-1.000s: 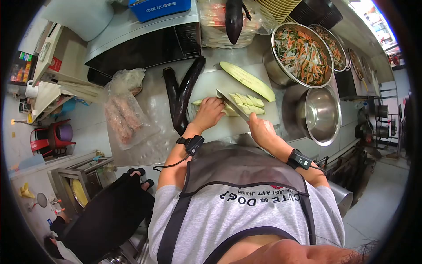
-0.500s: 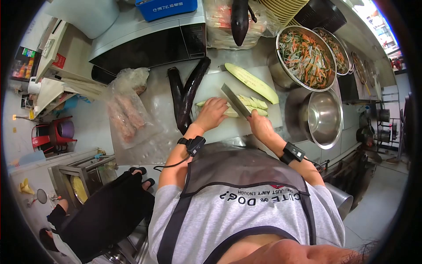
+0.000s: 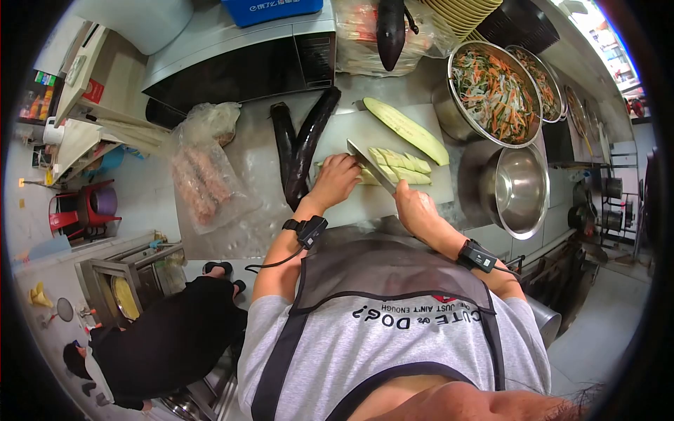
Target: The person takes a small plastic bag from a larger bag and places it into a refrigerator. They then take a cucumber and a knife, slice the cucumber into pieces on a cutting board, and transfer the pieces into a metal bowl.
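My right hand (image 3: 418, 209) is wrapped round the handle of a broad kitchen knife (image 3: 372, 167). Its blade stands slanted at the edge of the cut eggplant (image 3: 401, 167), close to my left fingertips. With curled fingers, my left hand (image 3: 335, 181) presses the uncut part of that eggplant onto the white cutting board (image 3: 428, 195); most of this part is hidden under the hand. Slanted pale-green slices lie right of the blade. Behind them rests a peeled eggplant half (image 3: 407, 130). Two dark whole eggplants (image 3: 314, 140) lie left of the board, crossing near my left wrist.
At the right stand a steel pot (image 3: 460, 125) of shredded vegetables and a steel bowl (image 3: 516, 189). A microwave (image 3: 239, 78) and another dark eggplant (image 3: 390, 35) are at the back. Bagged meat (image 3: 200, 179) lies left. A person in black (image 3: 168, 337) is at lower left.
The knife has shifted slightly left towards my left fingers, and its blade now appears narrower. My left hand stays nearly in place. The person at lower left has changed posture.
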A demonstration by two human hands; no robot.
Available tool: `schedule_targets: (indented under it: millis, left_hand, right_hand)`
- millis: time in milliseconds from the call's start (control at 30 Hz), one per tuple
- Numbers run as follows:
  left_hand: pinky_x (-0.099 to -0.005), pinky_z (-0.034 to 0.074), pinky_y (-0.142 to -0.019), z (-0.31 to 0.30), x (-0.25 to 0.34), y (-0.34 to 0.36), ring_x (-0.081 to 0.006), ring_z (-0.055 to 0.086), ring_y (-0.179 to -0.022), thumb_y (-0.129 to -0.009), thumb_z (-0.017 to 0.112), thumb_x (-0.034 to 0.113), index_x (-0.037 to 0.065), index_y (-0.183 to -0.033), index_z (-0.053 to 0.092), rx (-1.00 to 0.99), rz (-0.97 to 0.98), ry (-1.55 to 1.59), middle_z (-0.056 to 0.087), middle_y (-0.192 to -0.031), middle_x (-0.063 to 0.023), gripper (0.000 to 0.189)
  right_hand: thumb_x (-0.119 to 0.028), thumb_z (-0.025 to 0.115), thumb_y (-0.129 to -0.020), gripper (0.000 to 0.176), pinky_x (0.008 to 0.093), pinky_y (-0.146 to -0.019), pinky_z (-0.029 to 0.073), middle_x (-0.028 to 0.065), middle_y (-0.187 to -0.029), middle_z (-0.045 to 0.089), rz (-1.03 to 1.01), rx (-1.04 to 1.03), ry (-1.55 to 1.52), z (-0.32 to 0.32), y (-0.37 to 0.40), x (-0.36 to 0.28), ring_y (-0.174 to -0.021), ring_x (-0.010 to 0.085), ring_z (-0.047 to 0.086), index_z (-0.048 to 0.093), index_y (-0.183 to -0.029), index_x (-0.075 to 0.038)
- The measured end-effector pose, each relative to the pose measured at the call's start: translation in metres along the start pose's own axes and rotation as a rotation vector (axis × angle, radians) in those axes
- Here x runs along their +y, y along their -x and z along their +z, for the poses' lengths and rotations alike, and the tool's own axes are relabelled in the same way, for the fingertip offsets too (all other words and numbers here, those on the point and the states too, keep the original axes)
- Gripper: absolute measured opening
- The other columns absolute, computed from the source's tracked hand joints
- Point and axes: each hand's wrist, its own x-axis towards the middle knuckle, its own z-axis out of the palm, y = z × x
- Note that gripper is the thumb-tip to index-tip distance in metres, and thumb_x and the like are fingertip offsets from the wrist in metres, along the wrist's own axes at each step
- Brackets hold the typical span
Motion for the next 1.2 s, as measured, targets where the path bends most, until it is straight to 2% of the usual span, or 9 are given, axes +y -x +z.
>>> schedule_targets:
  millis: [100, 167, 300, 400, 600, 833, 933, 1067, 1200]
  left_hand:
    - [-0.0438, 0.038, -0.097, -0.001, -0.001, 0.001, -0.0299, 0.049, -0.115, -0.075, 0.072, 0.017, 0.010, -0.098, 0.062, -0.015, 0.006, 0.015, 0.056, -0.114, -0.0078, 0.026]
    - [-0.0439, 0.038, -0.096, 0.001, -0.002, 0.001, -0.0298, 0.049, -0.115, -0.075, 0.073, 0.017, 0.010, -0.097, 0.061, -0.043, -0.020, 0.018, 0.057, -0.114, -0.0076, 0.026]
    - [-0.0440, 0.038, -0.096, -0.004, 0.000, -0.001, -0.0292, 0.049, -0.116, -0.073, 0.074, 0.017, 0.010, -0.097, 0.061, -0.008, 0.018, 0.033, 0.057, -0.114, -0.0076, 0.028]
    - [-0.0441, 0.037, -0.097, -0.014, 0.005, -0.003, -0.0287, 0.049, -0.116, -0.072, 0.075, 0.017, 0.010, -0.097, 0.061, -0.008, -0.027, 0.016, 0.056, -0.115, -0.0077, 0.029]
    - [-0.0442, 0.037, -0.098, -0.020, 0.007, 0.006, -0.0287, 0.050, -0.115, -0.072, 0.075, 0.019, 0.010, -0.098, 0.062, -0.016, -0.057, -0.048, 0.055, -0.114, -0.0080, 0.031]
    - [-0.0442, 0.038, -0.096, -0.015, -0.001, 0.010, -0.0289, 0.051, -0.113, -0.072, 0.075, 0.016, 0.010, -0.097, 0.063, -0.026, -0.062, -0.038, 0.056, -0.112, -0.0084, 0.028]
    - [-0.0440, 0.039, -0.095, -0.012, -0.002, 0.010, -0.0290, 0.051, -0.112, -0.072, 0.074, 0.013, 0.010, -0.097, 0.063, -0.027, -0.074, 0.000, 0.056, -0.111, -0.0082, 0.027]
    - [-0.0439, 0.040, -0.092, -0.009, -0.002, 0.011, -0.0288, 0.051, -0.112, -0.071, 0.074, 0.009, 0.010, -0.094, 0.062, -0.041, -0.126, 0.047, 0.057, -0.110, -0.0069, 0.026]
    - [-0.0438, 0.039, -0.090, -0.009, 0.003, 0.010, -0.0282, 0.051, -0.113, -0.070, 0.074, 0.008, 0.010, -0.093, 0.061, 0.011, -0.093, -0.014, 0.057, -0.110, -0.0059, 0.026]
  right_hand:
    - [-0.015, 0.051, -0.095, 0.019, 0.0535, -0.068, 0.050, 0.0281, -0.075, 0.064, 0.058, -0.085, -0.034, 0.021, -0.011, 0.005, -0.074, 0.0472, 0.064, 0.043, -0.097, 0.002]
    - [-0.018, 0.051, -0.095, 0.021, 0.0529, -0.067, 0.050, 0.0279, -0.075, 0.065, 0.079, -0.004, -0.008, 0.053, -0.025, 0.015, -0.075, 0.0474, 0.064, 0.044, -0.098, 0.001]
    - [-0.020, 0.050, -0.096, 0.022, 0.0543, -0.068, 0.050, 0.0285, -0.076, 0.065, 0.125, -0.017, -0.089, 0.035, -0.025, 0.017, -0.077, 0.0477, 0.064, 0.044, -0.099, 0.001]
    - [-0.019, 0.053, -0.095, 0.024, 0.0572, -0.065, 0.046, 0.0301, -0.073, 0.062, 0.095, 0.075, -0.104, 0.019, -0.019, 0.018, -0.073, 0.0507, 0.061, 0.045, -0.094, 0.003]
    - [-0.018, 0.053, -0.095, 0.022, 0.0565, -0.064, 0.047, 0.0285, -0.070, 0.062, 0.023, -0.015, -0.053, -0.009, 0.001, -0.010, -0.070, 0.0503, 0.060, 0.045, -0.093, 0.002]
    - [-0.014, 0.050, -0.094, 0.015, 0.0556, -0.066, 0.049, 0.0283, -0.071, 0.063, 0.016, -0.051, -0.020, -0.004, -0.002, -0.013, -0.072, 0.0481, 0.064, 0.043, -0.096, 0.000]
    - [-0.013, 0.050, -0.094, 0.015, 0.0552, -0.067, 0.050, 0.0282, -0.072, 0.064, 0.021, -0.079, -0.017, 0.001, -0.006, -0.011, -0.073, 0.0476, 0.064, 0.044, -0.098, 0.000]
    - [-0.015, 0.052, -0.093, 0.019, 0.0537, -0.069, 0.051, 0.0270, -0.076, 0.065, 0.090, -0.085, -0.030, 0.044, -0.025, -0.002, -0.076, 0.0463, 0.065, 0.045, -0.100, 0.001]
    - [-0.019, 0.053, -0.094, 0.023, 0.0531, -0.070, 0.051, 0.0273, -0.078, 0.065, 0.094, -0.045, -0.090, 0.043, -0.028, 0.006, -0.078, 0.0461, 0.065, 0.046, -0.100, 0.001]
